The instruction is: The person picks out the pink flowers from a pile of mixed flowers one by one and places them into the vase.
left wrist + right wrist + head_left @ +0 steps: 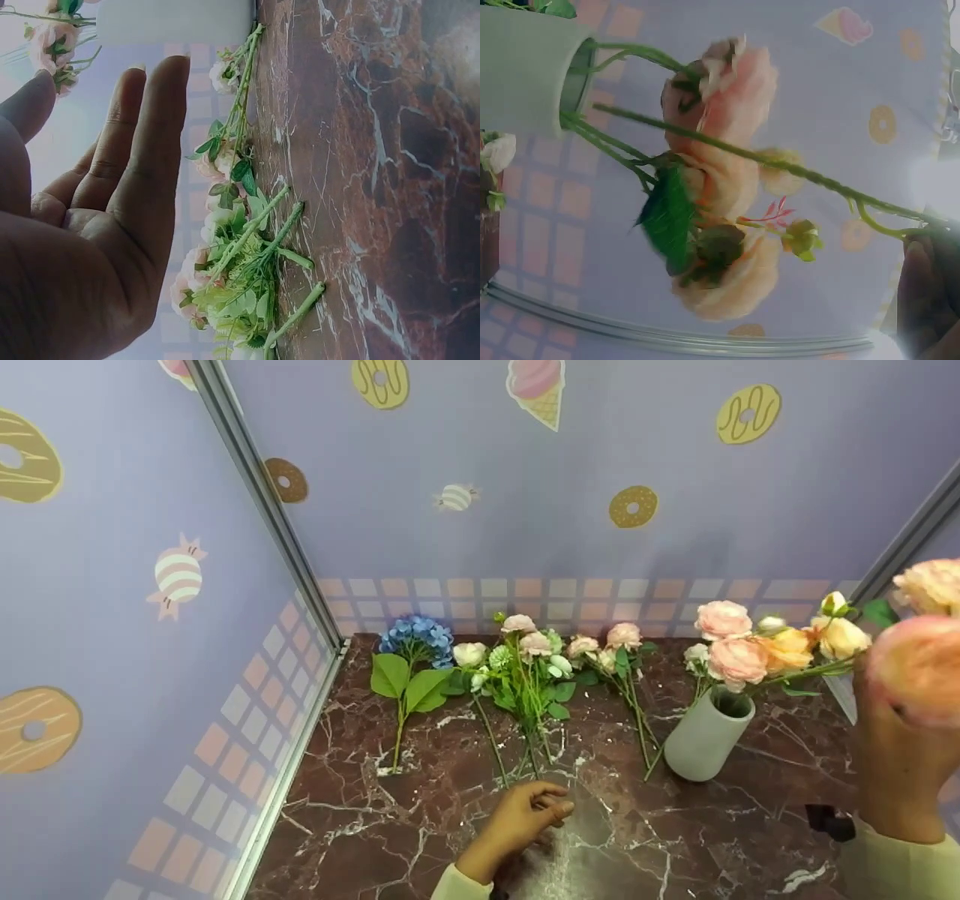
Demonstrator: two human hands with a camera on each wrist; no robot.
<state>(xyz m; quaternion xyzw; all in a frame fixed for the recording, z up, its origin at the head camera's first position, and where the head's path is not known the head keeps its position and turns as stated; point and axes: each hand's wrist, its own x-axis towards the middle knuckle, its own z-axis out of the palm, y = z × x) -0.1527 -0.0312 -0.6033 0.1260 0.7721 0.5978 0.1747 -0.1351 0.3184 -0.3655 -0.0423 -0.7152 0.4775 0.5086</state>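
Note:
My right hand (904,765) holds a peach-pink artificial flower (922,671) high at the right, its bloom partly covering the hand. In the right wrist view the fingers (922,289) pinch its green stem (802,174), and the stem's lower end overlaps the mouth of the white vase (701,742). Pink, orange and cream roses (739,660) stand in the vase, leaning right. My left hand (525,817) hovers low over the front of the table with nothing in it. Its fingers (154,142) are relaxed, with the thumb apart.
On the dark red marbled table (360,825) lie a blue hydrangea (416,641), a bunch of green stems with pale blooms (525,682), and pink roses (622,637) left of the vase. Patterned lilac walls (480,540) enclose the back and sides.

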